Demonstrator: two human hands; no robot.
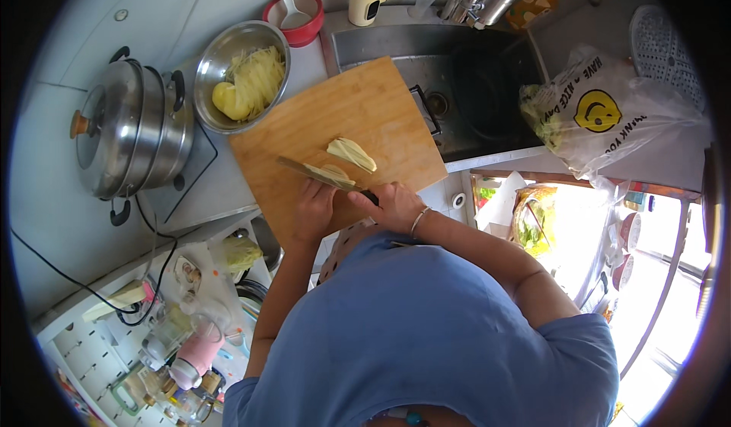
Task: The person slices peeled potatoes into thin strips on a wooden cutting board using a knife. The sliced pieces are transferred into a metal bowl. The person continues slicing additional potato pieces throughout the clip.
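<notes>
A wooden cutting board [304,126] lies in front of me, reaching over the sink's near left corner. My right hand [396,208] grips the dark handle of a kitchen knife [304,169], its blade pointing left across the board. Against the blade's near side, my left hand [311,212] has its fingers bent down on a piece of potato, which they mostly cover. Pale slices [333,172] show along the far side of the blade. A little beyond them rests a fanned stack of potato slices [352,155].
Left of the board's far end stands a steel bowl [204,84] of potato shreds [259,76] and a peeled potato piece [228,101]. A steamer pot [145,130] sits farther left. Behind are a red bowl [316,27] with a spoon and the sink [487,153]. A plastic bag [632,122] lies right.
</notes>
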